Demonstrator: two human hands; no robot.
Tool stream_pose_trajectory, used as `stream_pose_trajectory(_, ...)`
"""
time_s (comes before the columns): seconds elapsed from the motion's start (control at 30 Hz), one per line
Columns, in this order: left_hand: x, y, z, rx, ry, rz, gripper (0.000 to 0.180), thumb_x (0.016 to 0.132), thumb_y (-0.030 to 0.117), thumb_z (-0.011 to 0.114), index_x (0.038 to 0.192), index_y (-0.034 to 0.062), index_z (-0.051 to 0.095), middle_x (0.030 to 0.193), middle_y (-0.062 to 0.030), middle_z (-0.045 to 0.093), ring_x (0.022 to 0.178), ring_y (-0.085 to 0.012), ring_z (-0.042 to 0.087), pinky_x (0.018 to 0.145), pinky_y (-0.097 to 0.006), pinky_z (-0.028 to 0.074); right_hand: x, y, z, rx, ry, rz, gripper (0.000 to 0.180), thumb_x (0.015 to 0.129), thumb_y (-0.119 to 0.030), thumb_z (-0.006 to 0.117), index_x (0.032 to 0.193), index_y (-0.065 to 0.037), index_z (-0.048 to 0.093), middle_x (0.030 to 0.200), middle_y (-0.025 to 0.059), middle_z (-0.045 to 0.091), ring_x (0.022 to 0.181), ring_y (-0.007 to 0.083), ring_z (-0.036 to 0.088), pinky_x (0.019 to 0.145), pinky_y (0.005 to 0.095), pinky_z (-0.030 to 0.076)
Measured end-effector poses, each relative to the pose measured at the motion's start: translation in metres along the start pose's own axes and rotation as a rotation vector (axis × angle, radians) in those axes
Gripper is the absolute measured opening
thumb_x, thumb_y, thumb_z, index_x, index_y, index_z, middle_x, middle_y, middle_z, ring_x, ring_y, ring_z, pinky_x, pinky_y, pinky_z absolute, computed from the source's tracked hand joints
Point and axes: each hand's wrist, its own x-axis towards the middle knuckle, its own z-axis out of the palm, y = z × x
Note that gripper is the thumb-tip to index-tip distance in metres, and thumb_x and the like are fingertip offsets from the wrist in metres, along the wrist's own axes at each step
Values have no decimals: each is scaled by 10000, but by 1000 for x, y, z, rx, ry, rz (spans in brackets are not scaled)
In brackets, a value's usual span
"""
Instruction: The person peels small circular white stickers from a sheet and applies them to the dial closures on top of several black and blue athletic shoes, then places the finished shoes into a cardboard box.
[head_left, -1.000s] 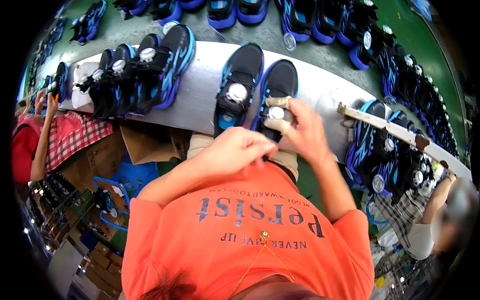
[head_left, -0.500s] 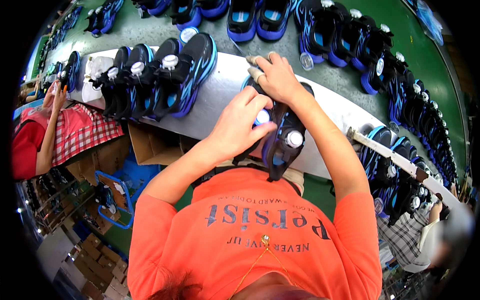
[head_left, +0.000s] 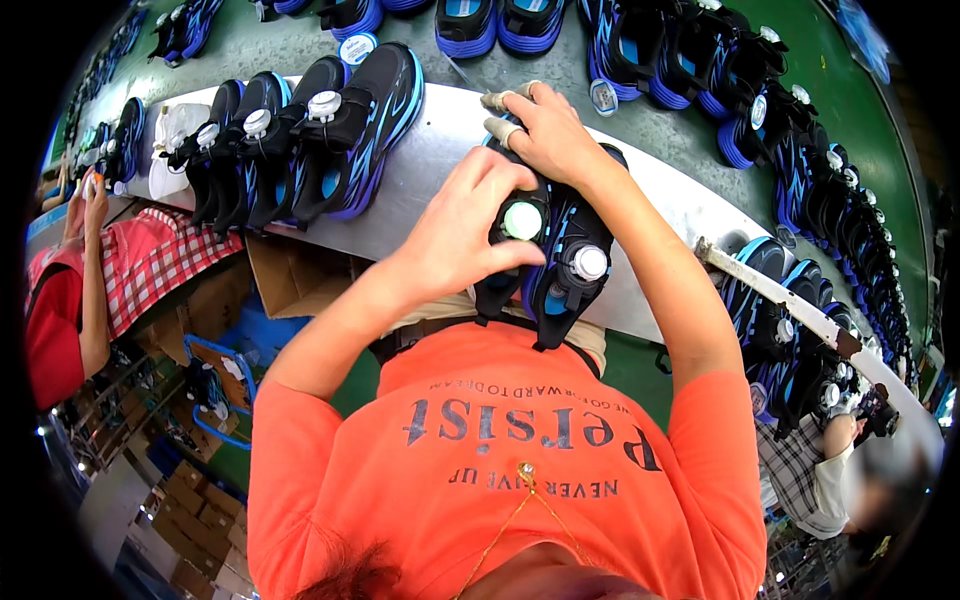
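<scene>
Two black sneakers with blue and purple trim stand side by side at the bench edge before me: the left sneaker (head_left: 497, 297) and the right sneaker (head_left: 556, 305). On the left one's tongue is a round dial (head_left: 522, 220), pale greenish white. My left hand (head_left: 450, 225) is around that dial, thumb and fingers apart on either side of it. Over the toe of the left sneaker lies my right hand (head_left: 548, 135), its fingers bent across it, some fingertips in beige covers. A white dial (head_left: 588, 262) sits on the right sneaker. Both toes are partly hidden by my right hand.
A row of matching sneakers (head_left: 345, 130) stands on the metal bench (head_left: 445, 120) to the left. More line the green surface beyond and the right side. A white bar (head_left: 780, 305) crosses at right. An open carton (head_left: 290, 275) is below. Co-workers sit at both sides.
My left thumb and fingers have spread apart from their closed grip at the dial, leaving it in plain sight. My right hand stays over the toe. The whole view has shifted slightly.
</scene>
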Motion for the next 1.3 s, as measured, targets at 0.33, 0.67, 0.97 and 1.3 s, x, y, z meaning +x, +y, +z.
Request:
stream_pose_trajectory(0.33, -1, -1, 1, -61, -48, 45, 461, 741, 108, 715, 1181, 77, 578, 998, -54, 537, 918, -182, 510, 756, -278, 435, -1, 0, 3, 13, 75, -58, 378, 876, -306, 590, 1230, -173, 603, 998, 177, 525, 989, 352, 541, 886, 406, 443)
stream_pose_trajectory(0.67, 0, -9, -4, -54, -43, 179, 488, 709, 170, 759, 1152, 56, 587, 981, -51, 576, 929, -222, 509, 840, -322, 434, 3, 3, -4, 39, 46, -61, 391, 873, -306, 597, 1238, -165, 595, 987, 170, 517, 969, 331, 548, 855, 389, 446)
stream_pose_trajectory(0.97, 41, -42, -25, -317, -653, 380, 394, 811, 159, 650, 1198, 85, 639, 1136, -65, 654, 987, -232, 537, 944, -349, 370, -1, -2, -5, 120, 22, -41, 383, 859, -313, 619, 1205, -151, 613, 1002, 172, 522, 969, 346, 546, 861, 406, 446)
stream_pose_trajectory(1.3, -68, -21, -16, -827, -167, -666, 248, 963, 149, 511, 1069, -52, 609, 1086, -135, 621, 786, -165, 651, 569, -248, 516, -46, -29, -64, 386, 9, -188, 271, 824, -189, 690, 1091, -143, 694, 903, 80, 606, 820, 176, 571, 716, 290, 464)
